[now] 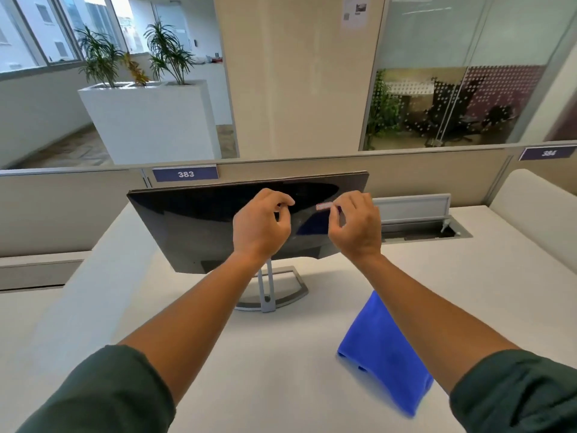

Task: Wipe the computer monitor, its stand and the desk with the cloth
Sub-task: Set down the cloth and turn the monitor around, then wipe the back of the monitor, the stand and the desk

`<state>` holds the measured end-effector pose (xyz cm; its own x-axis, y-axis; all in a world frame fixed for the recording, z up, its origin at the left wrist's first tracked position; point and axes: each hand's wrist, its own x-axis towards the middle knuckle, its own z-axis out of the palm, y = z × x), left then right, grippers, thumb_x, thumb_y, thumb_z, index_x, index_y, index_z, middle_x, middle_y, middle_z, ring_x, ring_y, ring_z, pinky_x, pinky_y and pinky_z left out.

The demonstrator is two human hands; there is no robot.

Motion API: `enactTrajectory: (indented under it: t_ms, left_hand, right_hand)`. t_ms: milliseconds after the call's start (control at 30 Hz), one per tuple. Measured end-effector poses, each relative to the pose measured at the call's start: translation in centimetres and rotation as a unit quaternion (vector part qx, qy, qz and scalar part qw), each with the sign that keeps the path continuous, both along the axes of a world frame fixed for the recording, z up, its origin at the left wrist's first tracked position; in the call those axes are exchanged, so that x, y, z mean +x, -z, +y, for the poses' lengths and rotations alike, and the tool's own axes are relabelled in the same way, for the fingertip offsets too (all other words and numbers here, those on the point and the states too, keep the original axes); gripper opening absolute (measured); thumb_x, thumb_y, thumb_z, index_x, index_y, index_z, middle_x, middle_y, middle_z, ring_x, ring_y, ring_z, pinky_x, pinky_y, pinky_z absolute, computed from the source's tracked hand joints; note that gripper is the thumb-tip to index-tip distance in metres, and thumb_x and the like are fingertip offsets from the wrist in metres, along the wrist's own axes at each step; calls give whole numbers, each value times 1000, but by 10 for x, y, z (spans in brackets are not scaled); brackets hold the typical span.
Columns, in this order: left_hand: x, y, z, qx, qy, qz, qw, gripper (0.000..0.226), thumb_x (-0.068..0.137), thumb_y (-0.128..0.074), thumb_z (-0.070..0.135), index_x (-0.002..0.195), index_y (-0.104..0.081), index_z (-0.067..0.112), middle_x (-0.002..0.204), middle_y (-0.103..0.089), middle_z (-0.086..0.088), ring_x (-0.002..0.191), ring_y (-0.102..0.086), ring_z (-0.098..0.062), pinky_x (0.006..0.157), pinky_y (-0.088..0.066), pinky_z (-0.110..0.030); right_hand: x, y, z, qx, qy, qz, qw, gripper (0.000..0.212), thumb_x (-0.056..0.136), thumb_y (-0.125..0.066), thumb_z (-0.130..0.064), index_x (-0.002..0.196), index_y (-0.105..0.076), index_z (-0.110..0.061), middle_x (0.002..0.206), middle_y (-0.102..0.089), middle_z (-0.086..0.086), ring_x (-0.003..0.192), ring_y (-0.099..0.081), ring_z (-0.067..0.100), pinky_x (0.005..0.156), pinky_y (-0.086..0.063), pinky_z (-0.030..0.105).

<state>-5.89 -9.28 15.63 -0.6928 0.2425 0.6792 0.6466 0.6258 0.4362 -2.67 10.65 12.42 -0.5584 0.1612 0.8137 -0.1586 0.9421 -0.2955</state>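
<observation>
Head view: cloth (385,354) lies below right hand (356,228), apparently pinching something small.

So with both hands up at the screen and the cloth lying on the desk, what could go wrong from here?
1. The right hand pinches a small pinkish item close to the monitor; it might scratch or smudge the screen.
2. The monitor tilts on a slim stand, so a firm push could rock it.
3. The blue cloth lies partly under the right forearm; lowering that arm could drag it across the desk.
</observation>
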Motion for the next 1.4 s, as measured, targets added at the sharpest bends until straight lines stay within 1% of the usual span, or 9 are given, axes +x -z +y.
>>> enactTrajectory:
  t_ms: [100, 233, 467, 700, 800, 900, 1000, 1067, 1400]
  left_hand:
    - [12, 36, 30, -12, 30, -74, 997, 17, 94, -60, 24, 107, -70, 30, 105, -68, 12, 82, -62, -6, 70, -52, -15]
    - [22, 87, 68, -72, 19, -200, 977, 18, 95, -57, 30, 107, -70, 33, 108, -70, 10, 86, -62, -7, 73, -50, -18]
    - [46, 170, 123, -143, 67, -459, 874, 26, 92, -63, 33, 118, -64, 30, 121, -66, 6, 102, -61, -11, 93, -54, -32]
    - [60, 211, 164, -37, 62, -629, 774, 53, 93, -63, 34, 141, -46, 16, 129, -58, -5, 110, -60, -22, 95, -51, -34]
    - [62, 220, 179, -42, 40, -653, 755, 63, 96, -57, 38, 150, -33, 14, 139, -53, -6, 121, -54, -23, 99, -43, -31]
    - [61, 225, 191, -65, 38, -678, 731, 60, 97, -55, 41, 146, -39, 10, 136, -53, -7, 118, -56, -24, 99, -45, -35]
    - [61, 225, 199, -55, 65, -713, 696, 26, 97, -53, 32, 102, -66, 10, 92, -60, -2, 76, -54, -14, 69, -48, -29]
    - [60, 221, 199, -48, 75, -720, 688, 18, 93, -53, 26, 83, -61, 14, 82, -57, 1, 69, -48, -11, 61, -40, -22]
    - [55, 187, 152, 54, 86, -700, 707, 30, 88, -55, 30, 111, -68, 17, 114, -68, -7, 104, -63, -23, 96, -52, -41]
  right_hand:
    - [26, 31, 17, -21, 28, -27, 999, 12, 88, -53, -18, 87, -62, -11, 85, -60, 4, 78, -48, 15, 66, -33, 22]
    - [57, 70, 40, -49, 55, -90, 993, 8, 85, -62, -17, 86, -65, -9, 85, -62, 5, 77, -53, 18, 63, -45, 28]
    - [95, 128, 78, -134, 65, -219, 964, 11, 88, -63, -24, 92, -62, -14, 94, -60, -1, 80, -55, 13, 60, -47, 21]
    - [105, 180, 119, -171, 51, -510, 842, 39, 93, -55, -40, 124, -52, -18, 123, -53, -3, 107, -55, 16, 85, -48, 31]
    - [103, 195, 129, -198, 19, -615, 763, 55, 93, -51, -48, 136, -43, -16, 126, -56, 0, 116, -54, 20, 93, -44, 32]
    - [100, 205, 133, -221, 1, -615, 757, 38, 91, -53, -53, 100, -50, -17, 86, -54, -5, 83, -56, 16, 76, -45, 31]
    - [96, 205, 139, -279, -42, -616, 735, 39, 87, -60, -53, 90, -48, -16, 79, -52, -3, 69, -49, 13, 68, -41, 27]
    - [93, 200, 143, -315, -88, -624, 710, 45, 80, -66, -56, 89, -48, -16, 80, -54, 0, 67, -51, 13, 63, -44, 25]
    - [78, 174, 103, -309, -177, -574, 737, 44, 77, -72, -55, 102, -45, -30, 90, -57, -11, 79, -61, 9, 60, -51, 20]
